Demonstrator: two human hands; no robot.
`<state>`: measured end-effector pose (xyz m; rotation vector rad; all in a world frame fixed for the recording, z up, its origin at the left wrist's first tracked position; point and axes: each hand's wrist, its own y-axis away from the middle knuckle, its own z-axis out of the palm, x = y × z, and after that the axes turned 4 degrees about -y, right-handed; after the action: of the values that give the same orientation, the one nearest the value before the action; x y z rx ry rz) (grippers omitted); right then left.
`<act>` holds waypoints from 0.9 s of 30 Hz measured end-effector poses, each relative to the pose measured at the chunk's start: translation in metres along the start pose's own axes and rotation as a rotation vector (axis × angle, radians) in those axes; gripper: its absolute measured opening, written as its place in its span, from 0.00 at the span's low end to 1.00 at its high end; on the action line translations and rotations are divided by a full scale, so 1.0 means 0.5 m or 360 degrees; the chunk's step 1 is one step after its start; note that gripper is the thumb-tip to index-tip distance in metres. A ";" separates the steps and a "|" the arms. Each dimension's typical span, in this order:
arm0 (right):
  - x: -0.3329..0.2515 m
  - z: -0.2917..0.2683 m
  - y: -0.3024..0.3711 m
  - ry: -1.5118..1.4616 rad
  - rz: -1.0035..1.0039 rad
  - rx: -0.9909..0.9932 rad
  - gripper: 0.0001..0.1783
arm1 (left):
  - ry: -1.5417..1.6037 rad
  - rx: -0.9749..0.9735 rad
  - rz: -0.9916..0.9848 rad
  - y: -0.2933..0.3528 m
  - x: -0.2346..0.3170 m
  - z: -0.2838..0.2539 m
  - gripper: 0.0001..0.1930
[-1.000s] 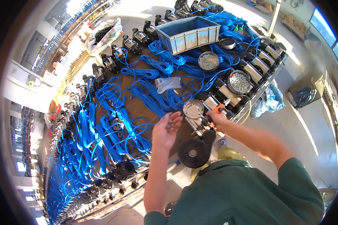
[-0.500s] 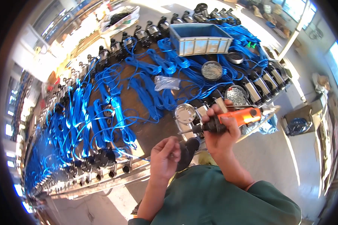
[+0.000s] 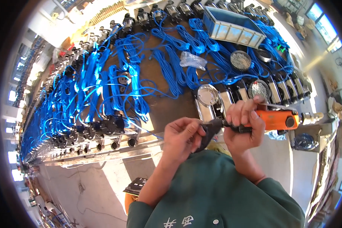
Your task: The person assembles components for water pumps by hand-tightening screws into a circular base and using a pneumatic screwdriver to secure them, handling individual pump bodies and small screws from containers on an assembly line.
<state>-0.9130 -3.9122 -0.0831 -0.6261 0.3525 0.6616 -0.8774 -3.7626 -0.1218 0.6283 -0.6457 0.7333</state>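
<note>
My right hand [image 3: 244,127] is wrapped round the black front part of an orange power screwdriver [image 3: 275,120], which lies nearly level with its nose toward my left. A dark, tapering black part [image 3: 212,132] sits between my hands, close to my body. The screwdriver's nose reaches it; its tip is hidden there. My left hand [image 3: 181,137] is closed, thumb and fingers curled together against the black part's left edge. Whatever is between those fingertips cannot be made out. Just beyond the hands is a round metal dish [image 3: 208,95] on silver housings [image 3: 226,102].
Bundles of blue cable [image 3: 167,72] cover the table. A blue-grey crate [image 3: 233,28] stands at the back, with dishes of small metal parts [image 3: 240,60] nearer me. A clear plastic bag [image 3: 193,60] lies mid-table. Black-and-silver units [image 3: 109,125] line the front left edge.
The screwdriver has swung from tilted to nearly level and moved right, its nose now at the black part. My left hand has moved up and right to that part. The whole view has shifted.
</note>
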 end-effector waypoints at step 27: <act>0.119 -0.071 0.031 0.0793 0.0336 -0.0199 0.17 | -0.0898 0.0746 0.0260 0.028 -0.100 -0.208 0.18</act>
<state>-0.8829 -3.8980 -0.1458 -0.8817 0.8542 0.7285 -0.8852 -3.7007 -0.2197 1.2493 -1.0639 0.8747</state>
